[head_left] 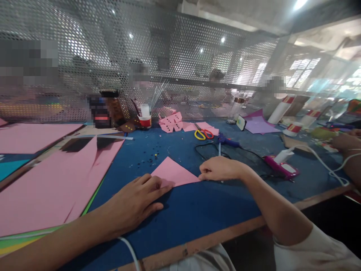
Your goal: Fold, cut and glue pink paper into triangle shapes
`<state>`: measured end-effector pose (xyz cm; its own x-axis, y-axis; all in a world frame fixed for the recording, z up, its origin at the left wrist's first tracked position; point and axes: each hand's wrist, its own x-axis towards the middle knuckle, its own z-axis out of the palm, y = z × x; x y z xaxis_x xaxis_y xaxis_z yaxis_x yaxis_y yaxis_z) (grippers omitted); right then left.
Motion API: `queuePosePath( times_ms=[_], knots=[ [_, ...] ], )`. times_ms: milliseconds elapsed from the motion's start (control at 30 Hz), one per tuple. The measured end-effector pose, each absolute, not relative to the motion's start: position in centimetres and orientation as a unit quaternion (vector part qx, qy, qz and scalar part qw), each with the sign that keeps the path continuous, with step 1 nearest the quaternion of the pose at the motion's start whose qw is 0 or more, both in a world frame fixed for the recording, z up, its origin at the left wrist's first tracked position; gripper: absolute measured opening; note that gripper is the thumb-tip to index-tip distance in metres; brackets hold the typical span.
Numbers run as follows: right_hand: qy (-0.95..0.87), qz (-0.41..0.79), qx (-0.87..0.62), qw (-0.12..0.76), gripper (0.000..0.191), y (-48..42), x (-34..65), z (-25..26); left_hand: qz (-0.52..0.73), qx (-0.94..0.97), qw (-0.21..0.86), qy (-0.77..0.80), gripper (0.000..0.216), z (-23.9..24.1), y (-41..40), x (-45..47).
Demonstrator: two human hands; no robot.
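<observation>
A folded sheet of pink paper (176,172), triangular in shape, lies on the blue tabletop in front of me. My left hand (138,201) rests on its left end, fingers stretched out and pressing down, the thumb apart on the table. At the right corner, my right hand (221,168) is closed in a pinch on the paper's tip. Just behind that hand lies a blue glue gun (229,141) with its black cord. Small black bits (152,153) are scattered behind the paper.
Large pink sheets (53,184) cover the left side. Scissors (203,132) and a dotted pink paper piece (171,122) lie at the back, near a cup (145,121). A magenta power strip (282,167) and white cable stand right. Another person's arm (349,150) is at far right.
</observation>
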<state>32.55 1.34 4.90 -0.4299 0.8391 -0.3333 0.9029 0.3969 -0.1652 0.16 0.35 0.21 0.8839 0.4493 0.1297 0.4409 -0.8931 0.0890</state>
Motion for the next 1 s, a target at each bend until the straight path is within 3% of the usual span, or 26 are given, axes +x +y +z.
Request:
queuePosePath(
  times_ms=[133,233,300,367,633,1000],
  knots=[
    [0.819,-0.110,0.559,0.072,0.025,0.7,32.5,5.3,0.084,0.970,0.023,0.227,0.052,0.3,0.2,0.3],
    [0.825,-0.055,0.560,-0.058,0.012,-0.1,31.3,5.6,0.089,0.970,0.024,0.226,0.050,0.5,0.2,0.5],
    [0.849,-0.041,0.506,-0.143,0.017,-0.6,30.1,5.5,0.087,0.969,0.024,0.229,0.049,0.5,0.2,0.5],
    [0.882,-0.071,0.432,-0.175,0.020,-0.8,28.8,4.9,0.084,0.969,0.021,0.232,0.047,0.5,0.2,0.5],
    [0.836,-0.142,0.489,-0.207,0.011,0.4,26.0,0.1,0.065,0.972,0.017,0.227,0.050,0.3,0.3,0.4],
    [0.844,-0.101,0.492,-0.187,0.020,-0.1,25.4,0.1,0.077,0.971,-0.005,0.225,0.047,-0.1,0.4,0.2]
  ],
)
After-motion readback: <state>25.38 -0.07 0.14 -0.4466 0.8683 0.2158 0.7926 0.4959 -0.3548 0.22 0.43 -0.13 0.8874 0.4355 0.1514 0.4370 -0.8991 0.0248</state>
